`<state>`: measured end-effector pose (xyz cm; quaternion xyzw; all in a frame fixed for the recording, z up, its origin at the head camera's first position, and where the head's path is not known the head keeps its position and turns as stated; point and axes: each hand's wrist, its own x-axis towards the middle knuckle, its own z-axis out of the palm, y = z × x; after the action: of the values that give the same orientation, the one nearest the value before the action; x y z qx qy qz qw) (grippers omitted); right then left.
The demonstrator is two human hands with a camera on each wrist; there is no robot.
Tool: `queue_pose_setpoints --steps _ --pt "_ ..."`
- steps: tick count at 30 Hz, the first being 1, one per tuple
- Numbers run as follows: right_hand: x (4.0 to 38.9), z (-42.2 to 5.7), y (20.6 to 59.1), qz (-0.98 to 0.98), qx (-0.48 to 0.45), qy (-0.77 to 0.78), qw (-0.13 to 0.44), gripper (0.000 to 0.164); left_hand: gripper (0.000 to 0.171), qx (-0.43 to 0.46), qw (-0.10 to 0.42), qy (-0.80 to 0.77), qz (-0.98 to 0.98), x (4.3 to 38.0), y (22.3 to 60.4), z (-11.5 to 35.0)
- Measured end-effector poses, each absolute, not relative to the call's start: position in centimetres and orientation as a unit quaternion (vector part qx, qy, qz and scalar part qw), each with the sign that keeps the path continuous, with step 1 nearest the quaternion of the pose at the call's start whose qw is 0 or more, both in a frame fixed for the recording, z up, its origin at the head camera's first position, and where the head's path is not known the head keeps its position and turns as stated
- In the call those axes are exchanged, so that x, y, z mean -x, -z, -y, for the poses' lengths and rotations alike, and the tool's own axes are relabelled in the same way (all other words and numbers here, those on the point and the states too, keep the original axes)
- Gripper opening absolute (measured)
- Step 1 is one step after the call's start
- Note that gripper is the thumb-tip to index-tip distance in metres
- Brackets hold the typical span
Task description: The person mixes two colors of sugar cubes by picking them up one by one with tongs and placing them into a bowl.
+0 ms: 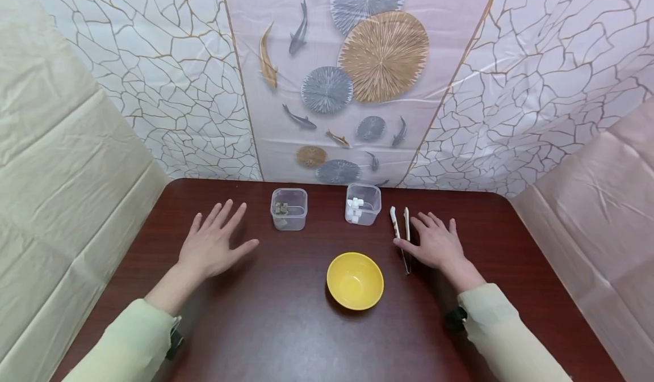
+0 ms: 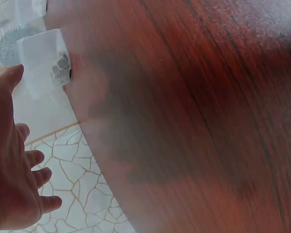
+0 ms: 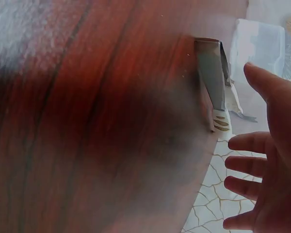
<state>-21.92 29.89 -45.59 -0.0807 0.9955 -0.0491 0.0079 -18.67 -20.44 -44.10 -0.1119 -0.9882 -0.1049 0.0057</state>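
My left hand is held with fingers spread over the left part of the table, left of a clear plastic tub that contains small brownish cubes. On the other side my right hand also has its fingers extended, holding nothing. Its thumb overlaps a pair of tongs in the head view, while the right wrist view shows the tongs beyond the fingers, metal with pale patterned ends. A yellow bowl stands between the hands, nearer to me. Behind it is a second clear tub with white cubes.
Everything stands on a dark red-brown wooden table with rounded far corners. A patterned cloth with fish and leaf prints hangs directly behind the far edge. Beige cloth walls enclose the left and right sides.
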Motion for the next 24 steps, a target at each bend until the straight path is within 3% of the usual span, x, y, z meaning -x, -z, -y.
queue_pose_setpoints --steps 9,18,24 --pt "22.3 -29.1 46.1 -0.995 0.076 0.033 -0.049 0.079 0.095 0.119 0.004 0.108 0.987 19.2 44.2 19.5" --pt "23.1 -29.1 46.8 -0.997 0.065 -0.002 -0.037 0.07 0.094 0.124 -0.001 0.106 0.987 19.7 44.3 18.8" --pt "23.7 -29.3 46.9 -0.997 0.072 0.02 -0.015 0.055 0.093 0.128 0.005 0.115 0.985 19.9 44.3 18.5"
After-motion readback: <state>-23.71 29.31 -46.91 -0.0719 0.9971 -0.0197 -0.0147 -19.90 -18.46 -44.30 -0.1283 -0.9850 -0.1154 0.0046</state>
